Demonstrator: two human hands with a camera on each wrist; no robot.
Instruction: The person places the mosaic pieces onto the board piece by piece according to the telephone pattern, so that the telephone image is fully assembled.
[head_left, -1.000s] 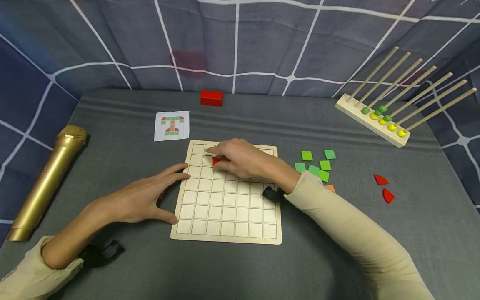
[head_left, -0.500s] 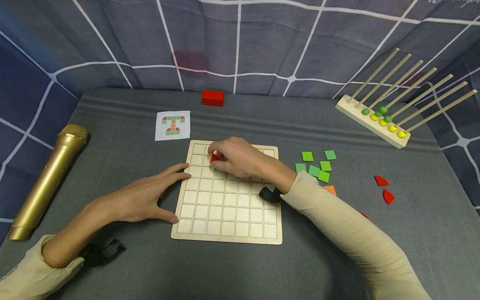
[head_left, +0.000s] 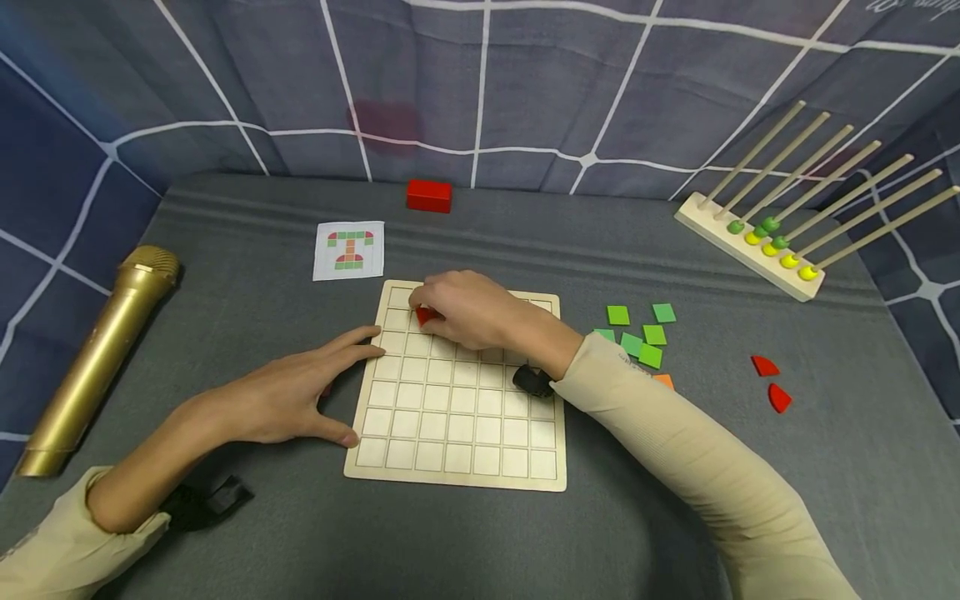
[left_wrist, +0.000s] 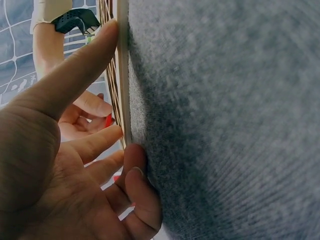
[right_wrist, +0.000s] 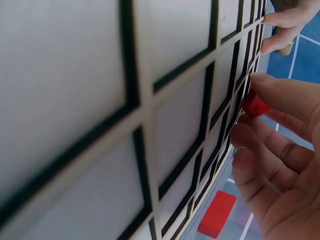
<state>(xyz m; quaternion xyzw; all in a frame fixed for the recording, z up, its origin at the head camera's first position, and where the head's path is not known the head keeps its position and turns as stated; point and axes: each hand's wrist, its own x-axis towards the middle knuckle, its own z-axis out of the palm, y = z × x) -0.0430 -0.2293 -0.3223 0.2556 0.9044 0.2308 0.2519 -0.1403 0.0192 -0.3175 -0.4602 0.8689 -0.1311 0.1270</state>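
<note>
A pale wooden grid board (head_left: 450, 423) lies on the grey table in the head view. My right hand (head_left: 480, 310) is over its upper left squares and pinches a small red tile (right_wrist: 256, 104) between thumb and fingers, right at the grid. Most of that tile is hidden under the fingers in the head view. At the board's left edge is my left hand (head_left: 288, 396), thumb and fingers spread wide. Its thumb and fingertips touch the edge, as the left wrist view shows, while other fingers bend beneath the palm.
Several green tiles (head_left: 650, 357) and an orange tile (head_left: 663, 381) lie right of the board, with red quarter-round tiles (head_left: 765, 366) farther out. Behind are a pattern card (head_left: 348, 273), a red block (head_left: 429, 197) and a peg stand (head_left: 738, 250) with beads. A gold microphone (head_left: 105, 350) lies at left.
My right hand has shifted slightly left and toward the back of the board with the red tile. The left hand keeps its place at the edge.
</note>
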